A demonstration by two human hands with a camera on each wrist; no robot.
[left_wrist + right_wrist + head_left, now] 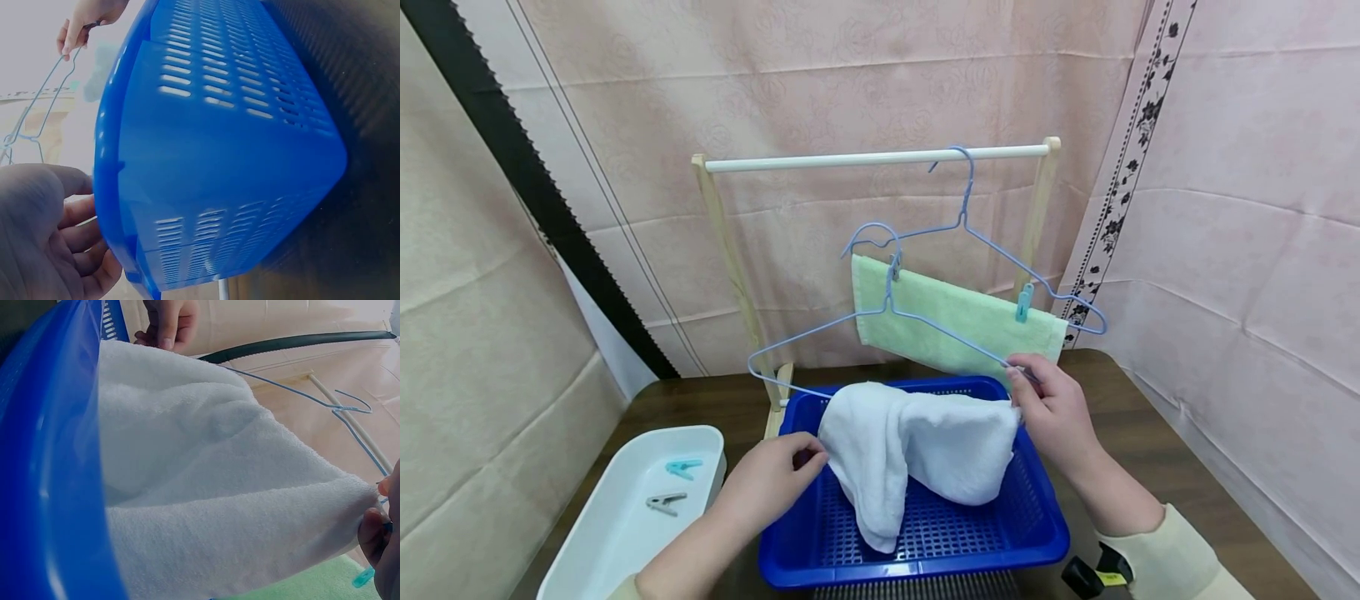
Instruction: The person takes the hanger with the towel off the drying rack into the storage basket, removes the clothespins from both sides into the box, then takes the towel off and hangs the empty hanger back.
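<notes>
A white towel [925, 433] drapes over the lower part of a blue wire hanger [820, 333], above a blue basket [917, 567]. My right hand [1056, 408] grips the hanger's right end, close to the towel's right corner. In the right wrist view that hand [384, 540] is cut by the frame edge. At the towel's left edge is my left hand [775, 483], thumb and index fingertips brought together. Whether they pinch any cloth is unclear. The left wrist view has this hand [56, 234] beside the basket's rim, its fingertips partly hidden.
Behind, a rack with a white rod [872, 158] carries another blue hanger [992, 242]. A green towel [955, 321] is clipped to it by a teal clothespin [1024, 302]. At left, a white tray [715, 446] holds a teal clothespin [683, 468] and a grey clothespin [666, 502].
</notes>
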